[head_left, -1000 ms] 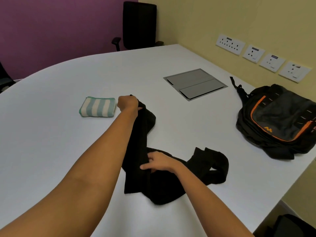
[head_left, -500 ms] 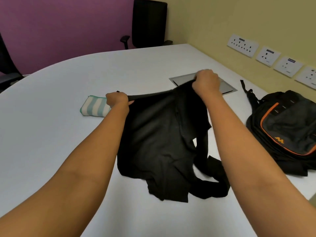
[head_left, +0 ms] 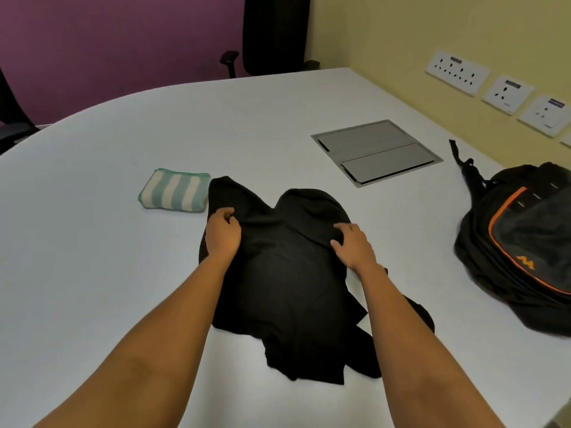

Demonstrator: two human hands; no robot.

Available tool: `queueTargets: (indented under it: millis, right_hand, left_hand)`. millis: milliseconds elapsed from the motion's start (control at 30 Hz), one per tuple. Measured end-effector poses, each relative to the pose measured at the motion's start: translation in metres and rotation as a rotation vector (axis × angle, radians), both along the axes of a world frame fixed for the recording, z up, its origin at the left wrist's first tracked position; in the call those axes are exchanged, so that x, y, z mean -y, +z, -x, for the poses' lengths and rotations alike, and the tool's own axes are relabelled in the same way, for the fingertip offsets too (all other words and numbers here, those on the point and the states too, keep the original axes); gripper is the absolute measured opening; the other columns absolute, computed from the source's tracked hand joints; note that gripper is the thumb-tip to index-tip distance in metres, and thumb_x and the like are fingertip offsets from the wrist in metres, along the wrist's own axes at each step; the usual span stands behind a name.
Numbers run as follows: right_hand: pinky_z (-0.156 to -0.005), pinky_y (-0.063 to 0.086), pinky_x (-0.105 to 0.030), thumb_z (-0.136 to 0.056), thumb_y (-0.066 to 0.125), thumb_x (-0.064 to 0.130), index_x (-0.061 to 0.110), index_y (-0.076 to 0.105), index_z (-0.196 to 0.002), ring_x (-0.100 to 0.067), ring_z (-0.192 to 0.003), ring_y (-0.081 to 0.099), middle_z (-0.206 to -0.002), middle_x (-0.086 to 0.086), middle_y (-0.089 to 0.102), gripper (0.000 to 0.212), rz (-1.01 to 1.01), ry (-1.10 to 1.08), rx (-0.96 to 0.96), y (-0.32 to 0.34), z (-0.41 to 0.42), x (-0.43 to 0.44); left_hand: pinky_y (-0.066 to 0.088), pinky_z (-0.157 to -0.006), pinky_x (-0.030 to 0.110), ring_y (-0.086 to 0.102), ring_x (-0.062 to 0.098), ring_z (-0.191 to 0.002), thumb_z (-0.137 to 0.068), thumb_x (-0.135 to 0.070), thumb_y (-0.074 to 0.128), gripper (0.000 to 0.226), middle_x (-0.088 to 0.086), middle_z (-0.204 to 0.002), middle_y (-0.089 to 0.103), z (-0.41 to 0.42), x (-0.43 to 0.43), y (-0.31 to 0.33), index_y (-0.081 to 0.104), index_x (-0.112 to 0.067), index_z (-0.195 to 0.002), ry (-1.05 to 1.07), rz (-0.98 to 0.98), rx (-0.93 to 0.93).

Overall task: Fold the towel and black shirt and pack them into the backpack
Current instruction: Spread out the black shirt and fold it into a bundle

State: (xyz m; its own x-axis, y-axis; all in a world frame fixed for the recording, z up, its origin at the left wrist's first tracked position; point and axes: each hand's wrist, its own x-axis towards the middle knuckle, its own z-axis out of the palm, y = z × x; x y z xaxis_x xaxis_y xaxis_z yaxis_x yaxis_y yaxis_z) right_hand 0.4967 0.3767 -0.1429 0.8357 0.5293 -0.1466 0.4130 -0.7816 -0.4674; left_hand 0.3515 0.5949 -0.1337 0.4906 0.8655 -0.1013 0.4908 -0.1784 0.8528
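Head view shows the shirt-folding step in hand, at its start. The black shirt [head_left: 278, 288] lies rumpled on the white table [head_left: 92, 257] right in front of the person, its top edge bunched and its lower part creased and doubled over itself. The left hand [head_left: 222, 233] pinches the cloth near the shirt's upper left corner with curled fingers and thumb. The right hand [head_left: 352, 245] curls its fingers into the fold at the upper right. The towel [head_left: 174, 190] already sits folded into a small striped block, just beside the shirt's far left corner. The backpack [head_left: 525, 242] lies well apart on the right; whether it is unzipped I cannot tell.

By my judgement, the next move calls for smoothing the shirt flat and squaring its edges before any fold, since the bunched hem would spoil a neat crease.

Half a second ago both hands held the shirt up, stretched wide above the table; now it is down on the surface, and the hands are lower and closer together.
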Motion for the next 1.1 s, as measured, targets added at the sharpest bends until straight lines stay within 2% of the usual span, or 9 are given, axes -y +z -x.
queueTargets:
  millis: [133,267,467,567,633,700,800,933,1100]
  right_hand:
    - [-0.108,0.036,-0.042,-0.094,0.052,0.038,0.015,0.036,-0.142,-0.029,-0.131,0.039,-0.145,-0.011,0.037,0.056,0.108,-0.075,-0.020,-0.025,0.033,0.030]
    - [-0.107,0.034,-0.040,-0.092,0.052,0.046,0.012,0.032,-0.145,-0.028,-0.132,0.037,-0.144,-0.011,0.040,0.066,0.102,-0.139,-0.055,-0.035,0.070,0.048]
    - [-0.104,0.039,-0.037,-0.092,0.059,0.020,0.008,0.043,-0.138,-0.028,-0.125,0.048,-0.133,-0.013,0.053,0.050,-0.015,-0.280,-0.144,-0.038,0.101,0.062]
    - [-0.089,0.048,-0.039,-0.088,0.058,0.015,0.007,0.064,-0.090,-0.028,-0.089,0.060,-0.090,-0.014,0.064,0.010,-0.107,-0.345,-0.263,-0.022,0.103,0.058]
    - [-0.073,0.056,-0.039,-0.085,0.060,0.017,0.015,0.044,-0.062,-0.020,-0.068,0.052,-0.068,-0.007,0.050,0.028,-0.256,-0.361,-0.404,-0.005,0.109,0.050]
    - [-0.058,0.054,-0.026,-0.086,0.059,0.014,0.015,0.043,-0.068,-0.014,-0.067,0.052,-0.071,-0.003,0.049,0.024,-0.397,-0.304,-0.604,0.016,0.124,0.036]
    - [-0.059,0.054,-0.024,-0.088,0.059,0.010,0.011,0.053,-0.094,-0.013,-0.073,0.060,-0.085,-0.006,0.057,0.009,-0.470,-0.093,-0.797,0.036,0.155,0.012]
    - [-0.071,0.058,-0.026,-0.091,0.060,0.012,0.009,0.050,-0.124,-0.019,-0.096,0.066,-0.112,-0.008,0.063,0.035,-0.546,0.101,-0.920,0.038,0.181,0.000]
    - [-0.082,0.055,-0.027,-0.092,0.057,0.013,0.014,0.060,-0.114,-0.017,-0.092,0.063,-0.101,-0.003,0.062,0.022,-0.471,0.073,-0.642,0.034,0.160,0.015]
  left_hand:
    - [0.033,-0.109,0.044,0.047,0.032,-0.126,-0.093,-0.009,0.045,0.041,0.014,-0.137,0.050,0.029,0.028,-0.029,0.048,-0.009,-0.134,0.075,-0.130,-0.186]
    - [0.031,-0.109,0.047,0.038,0.036,-0.131,-0.094,-0.009,0.048,0.051,0.017,-0.144,0.039,0.058,0.052,-0.039,0.033,-0.005,-0.142,0.210,0.002,-0.267]
    - [0.034,-0.108,0.047,0.040,0.037,-0.130,-0.093,-0.010,0.053,0.052,0.019,-0.143,0.038,0.083,0.083,-0.040,0.035,-0.003,-0.141,0.187,0.042,-0.277]
    - [0.035,-0.108,0.045,0.041,0.035,-0.129,-0.093,-0.016,0.053,0.049,0.017,-0.142,0.040,0.084,0.092,-0.032,0.040,-0.006,-0.139,0.102,-0.057,-0.337]
    - [0.038,-0.104,0.042,0.046,0.031,-0.125,-0.093,-0.025,0.054,0.043,0.013,-0.138,0.046,0.079,0.099,-0.021,0.049,-0.009,-0.133,0.007,-0.123,-0.295]
    - [0.042,-0.097,0.037,0.053,0.025,-0.118,-0.092,-0.035,0.055,0.040,0.008,-0.129,0.055,0.067,0.108,-0.005,0.055,-0.014,-0.127,-0.147,-0.078,-0.196]
    - [0.046,-0.095,0.033,0.057,0.021,-0.111,-0.086,-0.047,0.061,0.050,0.004,-0.123,0.061,0.048,0.116,0.021,0.057,-0.017,-0.126,-0.417,0.094,-0.172]
    - [0.046,-0.093,0.032,0.057,0.026,-0.113,-0.083,-0.023,0.069,0.044,0.008,-0.130,0.054,0.043,0.110,0.040,0.059,-0.017,-0.126,-0.500,0.013,-0.336]
    - [0.046,-0.080,0.026,0.060,0.026,-0.104,-0.091,-0.004,0.052,0.033,0.011,-0.124,0.060,0.057,0.097,0.046,0.064,-0.015,-0.120,-0.358,-0.083,-0.248]
